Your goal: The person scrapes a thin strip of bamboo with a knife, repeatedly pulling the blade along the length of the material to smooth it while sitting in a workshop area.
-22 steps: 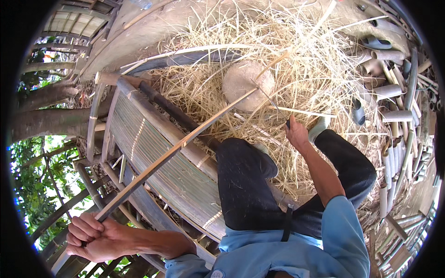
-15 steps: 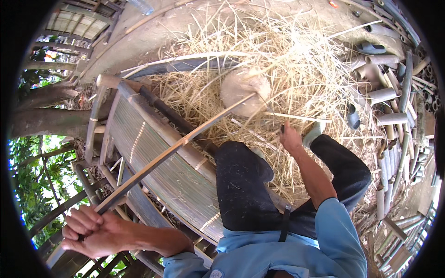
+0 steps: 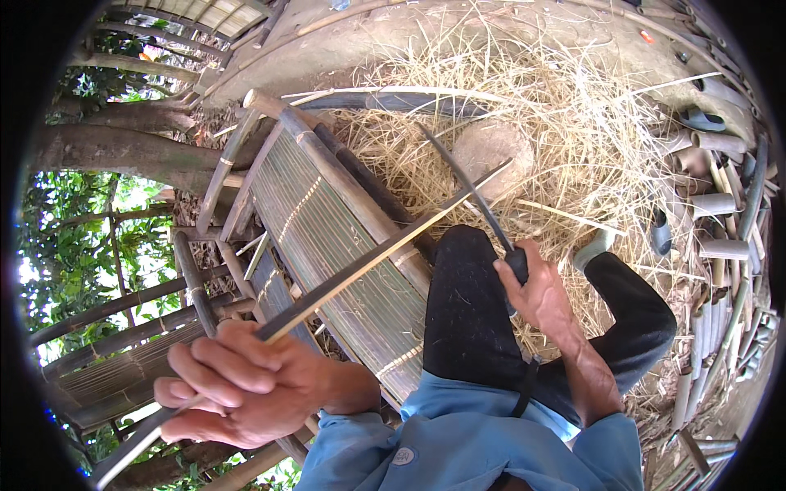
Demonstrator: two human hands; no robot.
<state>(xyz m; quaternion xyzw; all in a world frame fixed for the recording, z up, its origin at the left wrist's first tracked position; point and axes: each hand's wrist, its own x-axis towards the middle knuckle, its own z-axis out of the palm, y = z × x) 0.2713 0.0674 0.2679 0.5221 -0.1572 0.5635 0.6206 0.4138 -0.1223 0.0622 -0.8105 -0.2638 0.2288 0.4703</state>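
Holding, head view: left hand [image 3: 246,385] fisted round the near end of a strip [image 3: 385,245]; right hand [image 3: 536,290] closed on a knife [image 3: 471,192] handle.
Strip: runs from the fist across the bamboo bench [image 3: 327,237] toward the stone [image 3: 491,147].
Handling: likely light, springy, sharp-edged; best held near its end.

My left hand [image 3: 246,389] is clenched in a fist near my chest; my right hand [image 3: 536,290] is closed, arm reaching forward.

Straw [image 3: 573,131], round stone [image 3: 491,151], cut bamboo tubes [image 3: 720,204].
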